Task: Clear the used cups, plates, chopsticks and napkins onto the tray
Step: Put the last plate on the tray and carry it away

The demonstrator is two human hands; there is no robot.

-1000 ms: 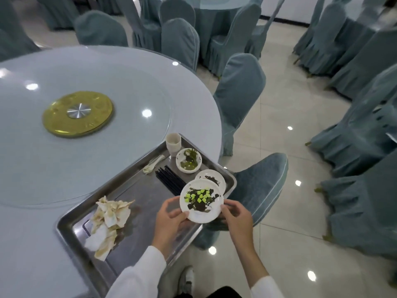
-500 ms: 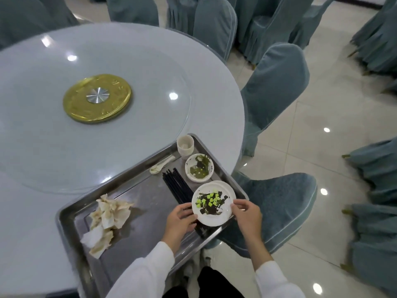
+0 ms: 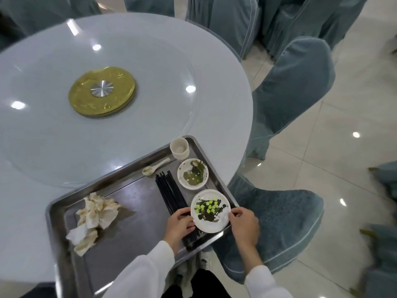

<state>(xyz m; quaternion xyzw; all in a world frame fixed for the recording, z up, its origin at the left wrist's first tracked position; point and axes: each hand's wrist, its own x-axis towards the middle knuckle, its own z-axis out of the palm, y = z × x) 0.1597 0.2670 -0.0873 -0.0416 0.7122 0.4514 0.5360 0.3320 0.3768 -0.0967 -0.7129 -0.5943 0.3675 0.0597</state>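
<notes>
Both hands hold one white plate [image 3: 211, 211], smeared with dark sauce and dotted with green cubes, at the near right corner of the steel tray [image 3: 129, 239]. The left hand [image 3: 179, 225] pinches the plate's left rim between thumb and fingers, its grip lying over the black chopsticks [image 3: 169, 193]. The right hand [image 3: 243, 222] pinches the right rim, fingers curled under the edge beside the tray's wall. Whether the plate rests on the tray floor or is a little above it cannot be told.

Just beyond it sits a smaller dirty dish [image 3: 193, 173], then a ribbed white cup [image 3: 179, 148] at the far corner, with a white spoon [image 3: 155, 167] to its left. Crumpled napkins [image 3: 94, 218] lie at the tray's left end. The tray sits on the round pale table [image 3: 53, 147], whose glass turntable carries a gold hub [image 3: 102, 90]. Blue-covered chairs [image 3: 294, 91] stand to the right.
</notes>
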